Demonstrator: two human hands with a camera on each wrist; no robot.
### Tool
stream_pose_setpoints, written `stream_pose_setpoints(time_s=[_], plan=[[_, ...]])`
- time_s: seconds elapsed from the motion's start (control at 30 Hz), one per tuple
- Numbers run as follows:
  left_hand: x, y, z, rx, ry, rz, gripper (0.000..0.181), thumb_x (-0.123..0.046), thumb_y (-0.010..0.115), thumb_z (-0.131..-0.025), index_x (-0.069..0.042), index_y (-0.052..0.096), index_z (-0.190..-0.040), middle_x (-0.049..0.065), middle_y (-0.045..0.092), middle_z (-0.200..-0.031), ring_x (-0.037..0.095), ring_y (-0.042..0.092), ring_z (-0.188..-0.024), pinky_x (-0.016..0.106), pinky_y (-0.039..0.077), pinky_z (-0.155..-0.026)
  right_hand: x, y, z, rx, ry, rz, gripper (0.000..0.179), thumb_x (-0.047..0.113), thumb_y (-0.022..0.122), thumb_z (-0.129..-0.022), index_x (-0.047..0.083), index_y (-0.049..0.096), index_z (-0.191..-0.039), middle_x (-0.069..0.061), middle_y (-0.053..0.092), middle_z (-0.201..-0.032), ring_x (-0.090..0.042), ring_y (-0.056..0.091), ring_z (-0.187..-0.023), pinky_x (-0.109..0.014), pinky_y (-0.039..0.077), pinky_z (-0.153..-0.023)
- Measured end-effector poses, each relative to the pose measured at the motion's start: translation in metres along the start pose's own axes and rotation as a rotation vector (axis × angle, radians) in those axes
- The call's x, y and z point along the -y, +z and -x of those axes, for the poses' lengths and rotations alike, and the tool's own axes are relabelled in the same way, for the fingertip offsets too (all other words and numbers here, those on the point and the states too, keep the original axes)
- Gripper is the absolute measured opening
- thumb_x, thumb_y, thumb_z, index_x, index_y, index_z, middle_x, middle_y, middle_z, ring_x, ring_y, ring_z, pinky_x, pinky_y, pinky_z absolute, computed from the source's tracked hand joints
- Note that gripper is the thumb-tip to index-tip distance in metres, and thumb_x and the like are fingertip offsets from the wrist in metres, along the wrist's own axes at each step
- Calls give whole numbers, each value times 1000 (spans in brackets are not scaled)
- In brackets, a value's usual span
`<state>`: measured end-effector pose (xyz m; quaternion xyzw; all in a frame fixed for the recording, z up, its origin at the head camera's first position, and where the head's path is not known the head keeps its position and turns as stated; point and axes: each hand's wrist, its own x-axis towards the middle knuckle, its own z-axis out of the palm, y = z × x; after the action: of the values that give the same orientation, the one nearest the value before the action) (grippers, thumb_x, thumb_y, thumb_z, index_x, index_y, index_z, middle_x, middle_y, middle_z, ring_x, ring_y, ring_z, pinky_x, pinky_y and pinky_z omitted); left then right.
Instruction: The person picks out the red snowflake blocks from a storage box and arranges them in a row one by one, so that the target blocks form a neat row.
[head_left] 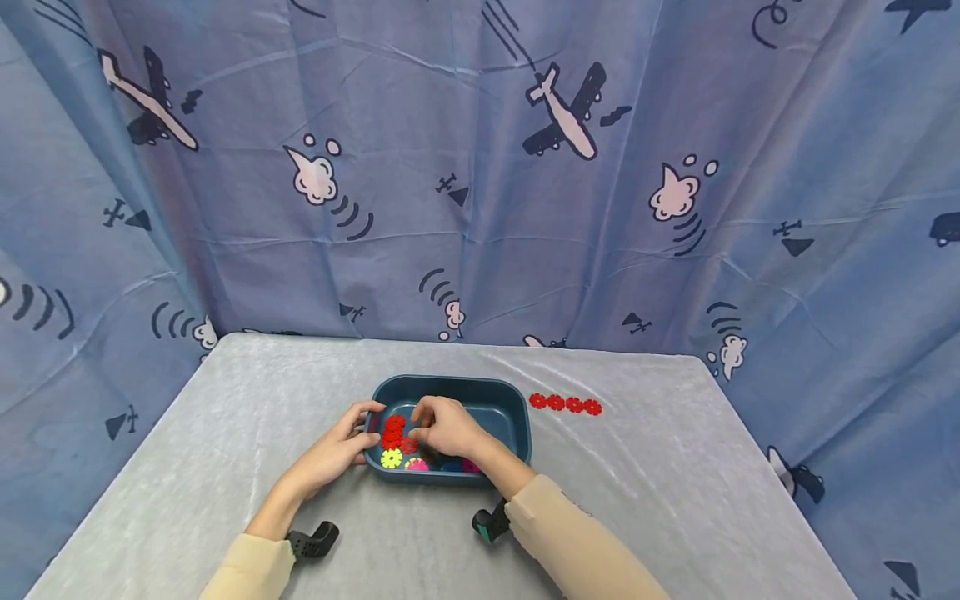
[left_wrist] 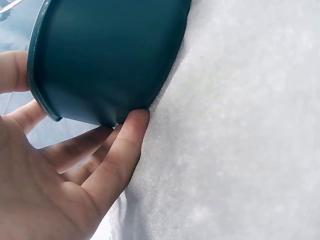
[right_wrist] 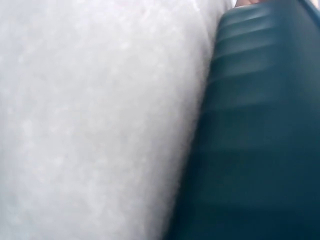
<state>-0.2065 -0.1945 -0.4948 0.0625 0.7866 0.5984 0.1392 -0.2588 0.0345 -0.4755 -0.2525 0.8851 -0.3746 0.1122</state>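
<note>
A dark teal plastic bin [head_left: 491, 392] stands on the table with toothed plastic snowflake discs inside. My left hand [head_left: 341, 446] grips its left end; in the left wrist view the thumb lies over the rim and the other fingers [left_wrist: 131, 132] bend against the outer wall. My right hand [head_left: 450, 427] reaches down into the bin, thumb and index finger bent and apart, just right of the red snowflake discs [head_left: 392, 433]. A yellow snowflake disc [head_left: 391, 458] and a pink snowflake disc [head_left: 416, 465] lie near the front wall. The right hand's other fingers are hidden.
Right of the bin, several red snowflake discs [head_left: 565, 403] lie in a row on the pale cloth-covered table [head_left: 675, 475]. A blue curtain [head_left: 480, 208] with airplane prints hangs behind and at both sides. The right wrist view shows the bin's outer side [right_wrist: 250, 150] beside the cloth.
</note>
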Motion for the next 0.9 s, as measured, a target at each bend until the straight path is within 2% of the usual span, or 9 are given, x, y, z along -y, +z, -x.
stream_pose_setpoints(time_s=[0.27,0.47,0.9], plan=[[-1,0,-1,0,-2,0,46,-16,53,-105,-19,40,-149,23,33,-154,32,54,-123,39,54,-90,-4,6,-2,46,-10,89,17,18,80,-90,10,71,-103,1,58,-89,-11,52,-79,-26,46,-72],[-1,1,0,-3,-4,-4,46,-16,52,-105,-18,40,-149,23,34,-154,32,55,-123,38,54,-89,-6,10,-3,69,1,156,15,20,80,-89,14,72,-101,2,55,-90,-12,50,-82,-26,44,-72],[0,1,0,-3,-10,-2,45,-15,52,-106,-19,40,-149,23,33,-154,30,55,-122,39,54,-89,-5,10,-3,74,46,144,16,24,82,-88,16,74,-98,3,54,-89,-12,49,-82,-27,43,-71]])
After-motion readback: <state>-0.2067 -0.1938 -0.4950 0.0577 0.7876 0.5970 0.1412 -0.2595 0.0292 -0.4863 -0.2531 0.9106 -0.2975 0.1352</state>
